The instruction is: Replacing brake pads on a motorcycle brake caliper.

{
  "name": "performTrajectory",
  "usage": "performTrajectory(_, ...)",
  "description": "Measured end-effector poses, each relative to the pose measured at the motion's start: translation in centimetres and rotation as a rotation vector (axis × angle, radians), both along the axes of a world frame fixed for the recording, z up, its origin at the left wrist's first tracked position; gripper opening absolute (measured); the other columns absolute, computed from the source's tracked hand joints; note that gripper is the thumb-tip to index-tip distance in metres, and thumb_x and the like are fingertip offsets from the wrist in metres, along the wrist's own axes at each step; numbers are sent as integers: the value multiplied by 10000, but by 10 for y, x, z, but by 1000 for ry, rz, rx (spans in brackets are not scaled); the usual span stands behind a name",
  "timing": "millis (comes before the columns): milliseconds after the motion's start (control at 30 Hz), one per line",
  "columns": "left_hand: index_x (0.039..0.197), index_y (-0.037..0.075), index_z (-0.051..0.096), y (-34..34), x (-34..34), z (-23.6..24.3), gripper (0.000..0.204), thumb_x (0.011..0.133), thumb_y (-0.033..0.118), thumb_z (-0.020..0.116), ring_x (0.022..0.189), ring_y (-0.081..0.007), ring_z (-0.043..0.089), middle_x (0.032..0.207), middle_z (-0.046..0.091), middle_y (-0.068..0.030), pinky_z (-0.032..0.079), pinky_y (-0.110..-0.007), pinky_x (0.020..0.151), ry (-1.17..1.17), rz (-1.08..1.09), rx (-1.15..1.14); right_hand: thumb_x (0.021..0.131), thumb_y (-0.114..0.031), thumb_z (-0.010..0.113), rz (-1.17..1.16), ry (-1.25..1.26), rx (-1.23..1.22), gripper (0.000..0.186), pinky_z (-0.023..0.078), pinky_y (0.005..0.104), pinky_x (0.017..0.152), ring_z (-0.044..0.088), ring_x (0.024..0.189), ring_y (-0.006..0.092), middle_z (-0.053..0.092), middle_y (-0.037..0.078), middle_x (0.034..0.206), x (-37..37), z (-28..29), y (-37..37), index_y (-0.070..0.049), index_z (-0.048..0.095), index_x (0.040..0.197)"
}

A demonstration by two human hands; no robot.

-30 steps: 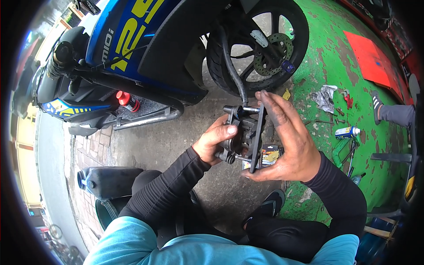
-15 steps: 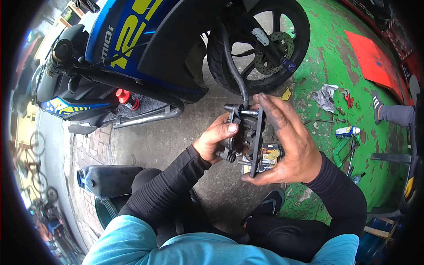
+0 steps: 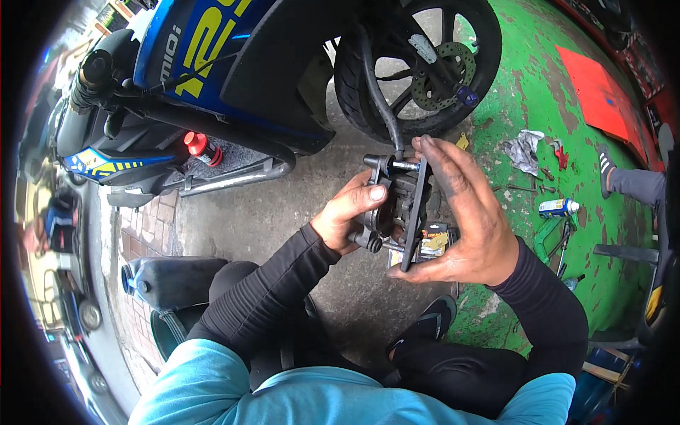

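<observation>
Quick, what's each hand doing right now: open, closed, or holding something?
Left hand: closed around the dark metal brake caliper body.
Right hand: spread wide, holding the flat black bracket plate near its ends.

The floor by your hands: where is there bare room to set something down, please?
Grey concrete is bare between the silver rail and the left forearm. Right of the right hand is crowded: crumpled rag, spray can, red object.
</observation>
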State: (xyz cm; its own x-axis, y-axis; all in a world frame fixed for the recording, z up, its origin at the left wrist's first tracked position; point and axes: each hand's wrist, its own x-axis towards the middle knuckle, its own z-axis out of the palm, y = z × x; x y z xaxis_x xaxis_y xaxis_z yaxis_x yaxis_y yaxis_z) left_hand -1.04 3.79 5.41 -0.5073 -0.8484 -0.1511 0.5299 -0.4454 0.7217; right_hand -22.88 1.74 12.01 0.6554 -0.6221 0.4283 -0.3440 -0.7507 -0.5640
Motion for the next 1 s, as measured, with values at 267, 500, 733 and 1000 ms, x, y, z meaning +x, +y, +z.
performTrajectory(267,1499,16,447,-1,0,0,893,830,518,759,1106,-202,639,1288,600,-115,587,-339,876,16,-11,-3,528,-347,992,30,-51,-13,1270,462,486,1098,513,1312,432,435,249,1462,1,1,6,22,339,1552)
performTrajectory(500,1490,26,454,-1,-1,-6,847,856,511,737,1094,-208,659,1249,635,-121,608,-350,854,27,-3,-13,518,-336,997,26,-94,-100,1268,473,483,1087,521,1303,426,438,250,1460,5,-7,9,28,345,1542)
performTrajectory(733,1473,18,475,-1,-5,0,800,871,477,734,1154,-232,645,1306,628,-140,559,-379,969,1,5,-40,522,-501,1001,-43,-43,-99,1353,444,529,1107,513,1340,422,445,264,1476,2,-14,13,56,303,1539)
performTrajectory(1000,1473,-12,459,-1,-6,4,751,906,410,715,1184,-226,632,1312,626,-141,535,-365,1005,-45,29,-88,521,-477,1001,-71,6,-80,1352,446,516,1111,508,1334,429,450,268,1464,1,-14,12,39,293,1551)
